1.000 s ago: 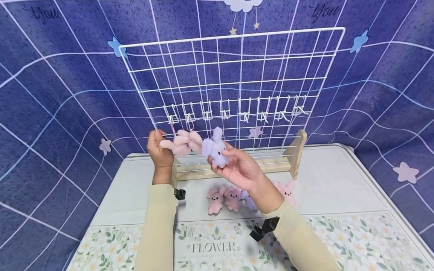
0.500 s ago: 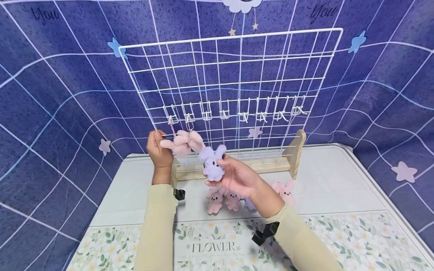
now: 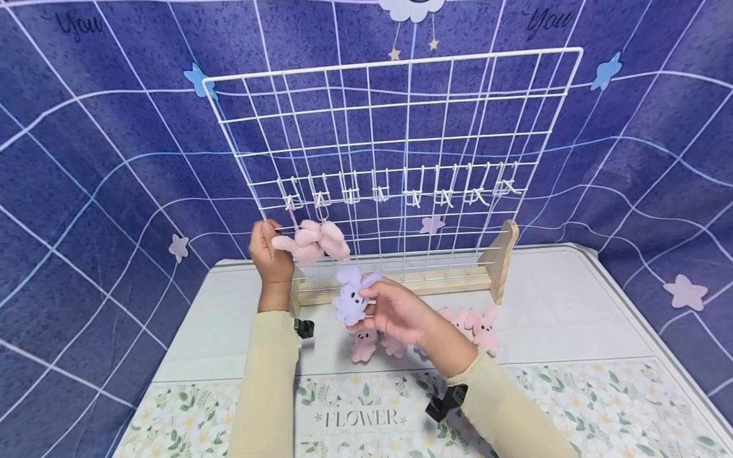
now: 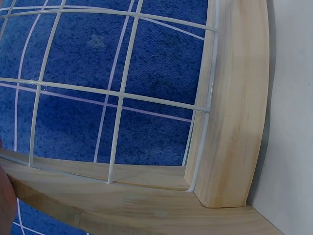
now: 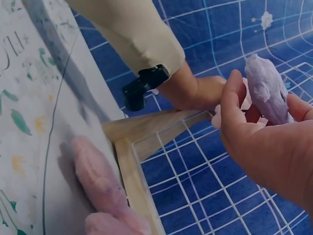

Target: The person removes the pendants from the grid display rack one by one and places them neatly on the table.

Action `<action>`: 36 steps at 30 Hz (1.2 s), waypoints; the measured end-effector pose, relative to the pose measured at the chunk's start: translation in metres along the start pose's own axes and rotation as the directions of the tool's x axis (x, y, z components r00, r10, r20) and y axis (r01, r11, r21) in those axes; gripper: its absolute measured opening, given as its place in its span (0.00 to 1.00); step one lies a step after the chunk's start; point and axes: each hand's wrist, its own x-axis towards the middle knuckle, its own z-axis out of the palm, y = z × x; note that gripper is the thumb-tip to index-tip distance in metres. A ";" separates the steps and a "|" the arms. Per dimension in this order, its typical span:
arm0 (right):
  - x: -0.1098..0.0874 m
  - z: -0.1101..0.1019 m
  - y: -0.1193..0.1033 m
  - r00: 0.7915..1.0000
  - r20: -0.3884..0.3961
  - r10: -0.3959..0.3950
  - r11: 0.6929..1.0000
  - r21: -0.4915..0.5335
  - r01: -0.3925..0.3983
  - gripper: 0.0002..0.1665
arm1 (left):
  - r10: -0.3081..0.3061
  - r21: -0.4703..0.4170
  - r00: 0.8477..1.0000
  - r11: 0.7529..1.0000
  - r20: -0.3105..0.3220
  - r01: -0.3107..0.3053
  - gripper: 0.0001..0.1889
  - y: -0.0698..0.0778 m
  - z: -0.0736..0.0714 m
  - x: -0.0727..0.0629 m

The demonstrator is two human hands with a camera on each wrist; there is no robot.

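Observation:
My right hand (image 3: 401,312) pinches a lavender plush bunny (image 3: 351,299) between thumb and fingers, just in front of the wire grid rack (image 3: 389,152). In the right wrist view the same lavender bunny stands up out of the fingers. My left hand (image 3: 270,254) grips the rack's left side, its fingers mostly hidden behind it. Two pink plush bunnies (image 3: 336,240) hang by chains from the two leftmost hooks, close to that hand. Several more plush bunnies lie on the table below, among them a pink bunny (image 3: 485,331) at right; my right arm partly covers them.
A row of white hooks (image 3: 412,197) runs across the rack, which stands on a wooden base (image 3: 395,287) with a wooden side post (image 3: 501,264). The white table (image 3: 572,305) bears a floral mat (image 3: 189,413). Blue patterned cloth (image 3: 103,191) surrounds it.
My right hand has lowered the lavender bunny from beside the hanging pink bunnies, moving slightly left, and turned it. My left hand has stayed on the rack.

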 end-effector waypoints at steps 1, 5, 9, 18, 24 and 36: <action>0.000 0.000 0.001 1.000 -0.006 0.001 1.000 -0.005 -0.001 0.14 | -0.001 0.001 1.000 1.000 -0.001 0.001 0.17 0.000 0.000 0.000; -0.001 -0.001 0.003 1.000 -0.029 0.008 1.000 -0.018 -0.008 0.12 | -0.005 0.000 1.000 1.000 -0.007 0.005 0.17 0.000 0.001 -0.001; -0.001 -0.001 0.005 0.998 -0.057 0.000 1.000 -0.028 -0.001 0.11 | -0.001 0.005 1.000 1.000 -0.005 0.001 0.17 -0.001 0.001 -0.001; 0.001 0.001 0.010 0.976 -0.199 -0.085 0.984 -0.172 0.050 0.10 | 0.004 -0.018 1.000 1.000 0.015 -0.003 0.17 0.000 -0.002 0.000; 0.005 -0.002 0.017 0.964 -0.232 -0.129 0.944 -0.325 0.048 0.15 | 0.006 -0.018 1.000 1.000 0.020 -0.006 0.18 0.000 -0.001 0.000; 0.015 -0.010 0.043 0.984 -0.159 -0.082 0.785 -0.618 -0.034 0.10 | 0.000 -0.088 1.000 0.996 0.014 0.001 0.16 0.019 0.000 -0.001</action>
